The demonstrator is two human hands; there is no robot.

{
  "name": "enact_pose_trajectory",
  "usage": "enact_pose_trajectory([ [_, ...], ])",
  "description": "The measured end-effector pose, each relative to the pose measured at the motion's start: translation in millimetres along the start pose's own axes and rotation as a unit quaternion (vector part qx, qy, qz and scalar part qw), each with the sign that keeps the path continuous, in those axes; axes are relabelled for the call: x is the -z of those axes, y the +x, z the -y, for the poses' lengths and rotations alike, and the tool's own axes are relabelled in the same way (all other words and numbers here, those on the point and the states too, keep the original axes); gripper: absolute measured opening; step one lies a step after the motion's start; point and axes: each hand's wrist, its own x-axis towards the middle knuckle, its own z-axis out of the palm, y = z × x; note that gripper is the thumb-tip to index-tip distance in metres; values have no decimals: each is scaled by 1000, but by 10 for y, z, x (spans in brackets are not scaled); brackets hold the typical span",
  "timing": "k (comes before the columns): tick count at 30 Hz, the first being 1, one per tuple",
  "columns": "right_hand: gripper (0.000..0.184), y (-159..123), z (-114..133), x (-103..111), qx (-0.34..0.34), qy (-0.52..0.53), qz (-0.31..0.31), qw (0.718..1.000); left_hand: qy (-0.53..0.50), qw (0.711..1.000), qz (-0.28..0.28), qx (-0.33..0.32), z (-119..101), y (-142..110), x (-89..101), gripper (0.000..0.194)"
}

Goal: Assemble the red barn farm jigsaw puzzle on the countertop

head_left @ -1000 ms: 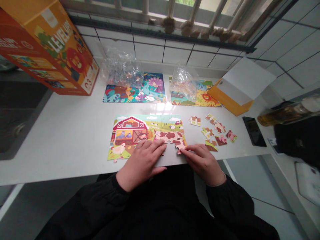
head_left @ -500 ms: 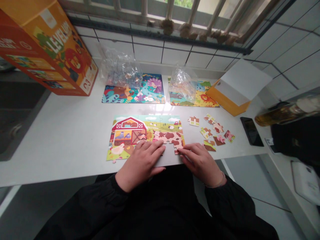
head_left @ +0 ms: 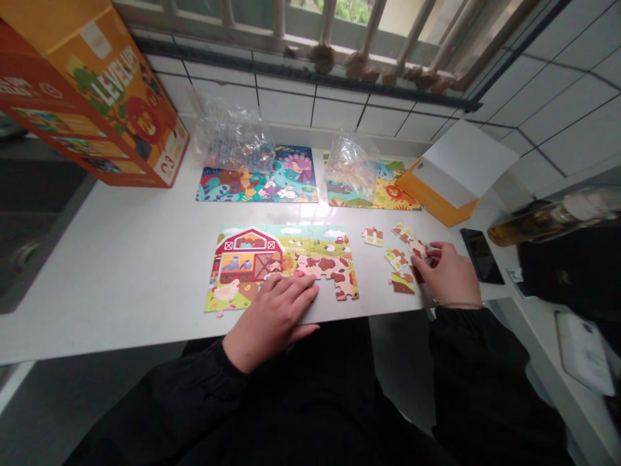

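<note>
A jigsaw puzzle (head_left: pixel 247 259) of a farm scene, with a red barn, a hen and a spotted cow, lies partly joined on the white counter. My left hand (head_left: pixel 276 304) rests flat over its lower middle, fingers stretched out, covering part of the picture. A gap shows beneath the cow's body. To the right, several loose puzzle pieces (head_left: pixel 398 259) form a cluster. My right hand (head_left: pixel 449 275) is at this cluster's right side, its thumb and fingers curled together at a pink-and-brown puzzle piece (head_left: pixel 417 248); the hand partly hides the pieces under it.
A tall orange box (head_left: pixel 140 123) stands at the back left. Two finished-looking picture boards, one blue (head_left: pixel 295 175) and one yellow-green (head_left: pixel 392 194), bear clear plastic bags (head_left: pixel 237 142). An open orange-and-white box (head_left: pixel 451 175), a phone (head_left: pixel 482 255) and a bottle (head_left: pixel 528 223) are at the right.
My right hand has left the cow's hind-leg part of the puzzle and moved right to the loose pieces. My left hand stays on the puzzle.
</note>
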Motion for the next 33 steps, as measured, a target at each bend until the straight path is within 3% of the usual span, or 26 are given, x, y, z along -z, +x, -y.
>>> enact_pose_trajectory([
  [3, 52, 83, -44, -13, -21, 30, 32, 999, 1, 1000, -23, -14, 5, -27, -16, 53],
  [7, 53, 85, -40, 20, -37, 47, 32, 998, 1, 997, -75, -37, 1, -103, -13, 40],
  [12, 49, -53, 27, 144, -22, 21, -52, 998, 4, 996, -85, -33, -27, -213, 36, 26],
  [14, 40, -170, 168, 175, 29, 43, -76, 996, 4, 996, -82, -23, -30, -239, 39, 26],
  [16, 30, -327, 404, 177, 135, 100, -63, 984, 5, 997, -78, -14, -27, -248, 30, 27],
  [19, 24, -597, 845, 130, 332, 188, 11, 924, 9, 998, -69, -5, -26, -238, 10, 29],
  [21, 27, -759, 1098, 75, 396, 220, 58, 889, 11, 998, -66, -2, -30, -228, 2, 33],
  [25, 27, -930, 1331, -35, 447, 232, 98, 858, 17, 997, -70, -4, -42, -214, 2, 36],
  [33, 29, -948, 1281, -67, 429, 221, 87, 871, 17, 998, -58, -4, -49, -209, 14, 41],
])
